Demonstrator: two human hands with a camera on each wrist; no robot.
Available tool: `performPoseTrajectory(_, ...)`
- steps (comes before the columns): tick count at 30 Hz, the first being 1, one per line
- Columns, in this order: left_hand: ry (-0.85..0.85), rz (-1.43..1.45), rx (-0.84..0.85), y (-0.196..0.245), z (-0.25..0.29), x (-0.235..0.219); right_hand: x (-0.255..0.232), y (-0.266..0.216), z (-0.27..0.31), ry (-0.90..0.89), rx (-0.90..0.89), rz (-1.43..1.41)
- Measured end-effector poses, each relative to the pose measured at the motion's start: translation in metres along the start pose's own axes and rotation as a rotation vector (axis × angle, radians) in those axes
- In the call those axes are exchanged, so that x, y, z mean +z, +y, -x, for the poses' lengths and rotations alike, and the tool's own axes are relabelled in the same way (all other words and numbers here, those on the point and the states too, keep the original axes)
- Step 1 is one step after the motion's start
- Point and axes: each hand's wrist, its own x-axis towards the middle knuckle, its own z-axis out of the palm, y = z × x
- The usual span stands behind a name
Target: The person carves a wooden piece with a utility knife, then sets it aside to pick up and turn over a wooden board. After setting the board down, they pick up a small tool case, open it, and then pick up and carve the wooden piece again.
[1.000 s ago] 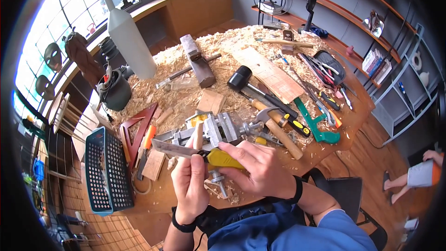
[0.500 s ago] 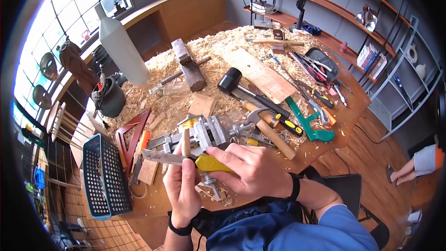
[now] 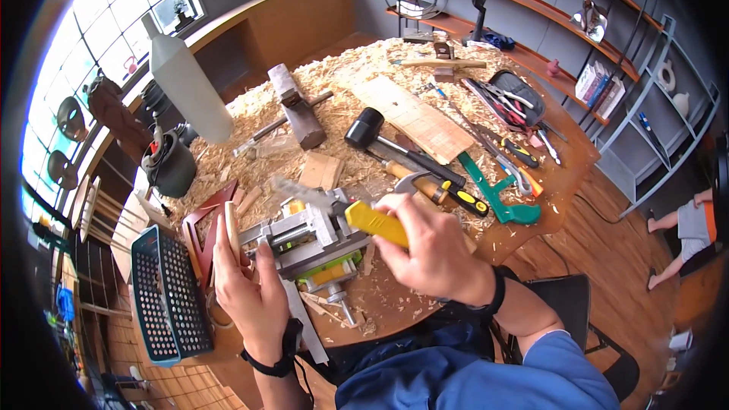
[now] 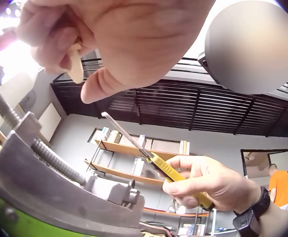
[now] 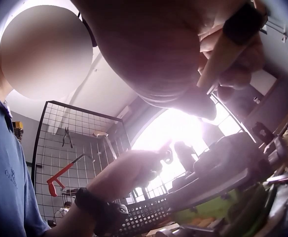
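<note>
My left hand (image 3: 254,304) holds a small pale piece of wood (image 3: 231,226) upright, left of the metal vise (image 3: 285,239). In the left wrist view, curled fingers lie around that wood (image 4: 76,64). My right hand (image 3: 437,254) grips a knife by its yellow handle (image 3: 377,225). Its blade points left above the vise and is blurred in the head view. The left wrist view shows the narrow blade (image 4: 126,134) plainly, apart from the wood. Green shows on the vise's base (image 4: 20,222).
Wood shavings cover much of the table (image 3: 558,197). A perforated basket (image 3: 171,296) stands at the left edge. A black mallet (image 3: 364,129), a green-handled saw (image 3: 520,214), a wooden plane (image 3: 296,106) and a large bottle (image 3: 190,83) lie or stand beyond the vise.
The knife blade has come away from the wood as my right hand moved up and right. My left hand has shifted left with the wood. The head view has turned slightly.
</note>
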Motion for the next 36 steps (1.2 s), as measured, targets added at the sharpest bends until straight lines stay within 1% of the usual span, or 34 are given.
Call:
performPoseTrajectory(1,0.058,0.032,0.040,-0.010,-0.002,0.002,-0.002,0.004,-0.002,0.001,0.010,-0.003)
performPoseTrajectory(2,0.063,0.019,0.038,-0.013,-0.003,-0.004,-0.004,0.009,-0.005,0.012,-0.023,0.001)
performPoseTrajectory(3,0.006,-0.046,0.041,-0.014,-0.004,-0.009,-0.007,0.014,-0.007,0.026,-0.054,0.009)
performPoseTrajectory(4,-0.054,-0.109,0.042,-0.014,-0.005,-0.012,-0.010,0.017,-0.006,-0.027,-0.003,0.027)
performPoseTrajectory(5,-0.053,-0.114,0.040,-0.013,-0.005,-0.012,-0.013,0.017,-0.005,-0.029,-0.004,0.021)
performPoseTrajectory(7,-0.050,-0.078,0.034,-0.008,-0.005,-0.008,-0.022,0.014,-0.006,-0.120,0.064,0.075)
performPoseTrajectory(8,-0.062,-0.060,0.021,-0.005,-0.005,-0.007,-0.027,0.014,-0.007,-0.170,0.109,0.051)
performPoseTrajectory(9,-0.064,-0.061,0.020,-0.002,-0.005,-0.007,-0.029,0.016,-0.008,-0.171,0.111,0.050)
performPoseTrajectory(11,-0.072,-0.032,0.005,0.002,-0.006,-0.006,-0.033,0.020,-0.010,-0.234,0.167,-0.262)
performPoseTrajectory(12,-0.071,-0.035,0.005,0.001,-0.007,-0.006,-0.042,0.013,-0.015,-0.362,0.336,-0.376)
performPoseTrajectory(13,-0.072,-0.003,0.049,-0.001,-0.008,-0.005,-0.042,0.015,-0.016,-0.363,0.334,-0.380)
performPoseTrajectory(14,-0.073,0.029,0.091,-0.002,-0.009,-0.005,-0.043,0.018,-0.017,-0.390,0.267,-0.294)
performPoseTrajectory(15,-0.071,0.028,0.090,-0.002,-0.010,-0.005,-0.042,0.022,-0.016,-0.416,0.199,-0.207)
performPoseTrajectory(16,-0.073,0.030,0.098,0.000,-0.011,-0.006,-0.037,0.028,-0.012,-0.378,0.145,-0.153)
performPoseTrajectory(17,-0.074,0.035,0.108,0.000,-0.012,-0.006,-0.037,0.027,-0.012,-0.377,0.143,-0.150)
performPoseTrajectory(19,-0.067,0.041,0.110,0.000,-0.012,-0.006,-0.041,0.019,-0.017,-0.340,0.298,-0.309)
performPoseTrajectory(20,-0.062,0.044,0.113,0.000,-0.012,-0.006,-0.041,0.019,-0.016,-0.341,0.295,-0.307)
performPoseTrajectory(21,-0.059,0.046,0.114,0.001,-0.012,-0.006,-0.041,0.020,-0.015,-0.396,0.284,-0.215)
performPoseTrajectory(22,-0.090,0.073,0.103,0.004,-0.012,-0.007,-0.041,0.021,-0.014,-0.448,0.272,-0.121)
performPoseTrajectory(23,-0.121,0.101,0.093,0.005,-0.012,-0.008,-0.040,0.021,-0.014,-0.444,0.269,-0.118)
performPoseTrajectory(24,-0.056,0.077,0.173,0.000,-0.012,-0.003,-0.038,0.021,-0.013,-0.398,0.257,-0.177)
performPoseTrajectory(25,-0.051,0.083,0.174,-0.001,-0.010,-0.004,-0.036,0.022,-0.012,-0.354,0.246,-0.234)
performPoseTrajectory(26,-0.082,0.136,0.110,0.001,-0.009,-0.007,-0.033,0.024,-0.010,-0.294,0.211,-0.234)
performPoseTrajectory(27,-0.114,0.188,0.047,0.002,-0.007,-0.008,-0.032,0.021,-0.009,-0.291,0.210,-0.229)
performPoseTrajectory(28,-0.070,0.238,0.109,-0.001,-0.007,-0.002,-0.031,0.018,-0.010,-0.269,0.148,-0.230)
performPoseTrajectory(29,-0.070,0.245,0.114,0.003,-0.007,-0.003,-0.030,0.015,-0.010,-0.248,0.089,-0.230)
performPoseTrajectory(30,-0.119,0.279,0.058,0.011,-0.007,-0.006,-0.025,0.017,-0.008,-0.241,0.060,-0.207)
performPoseTrajectory(31,-0.170,0.312,0.001,0.015,-0.006,-0.006,-0.023,0.015,-0.009,-0.223,-0.017,-0.182)
performPoseTrajectory(32,-0.177,0.450,-0.071,0.010,-0.002,-0.002,-0.021,0.013,-0.008,-0.218,-0.006,-0.182)
performPoseTrajectory(33,-0.182,0.454,-0.073,0.012,0.000,-0.002,-0.018,0.011,-0.007,-0.212,0.004,-0.185)
performPoseTrajectory(35,-0.178,0.585,-0.190,0.019,0.002,-0.002,-0.010,0.010,-0.007,-0.142,-0.053,-0.206)
performPoseTrajectory(36,-0.212,0.617,-0.241,0.018,0.004,-0.003,-0.005,0.008,-0.007,-0.118,-0.049,-0.181)
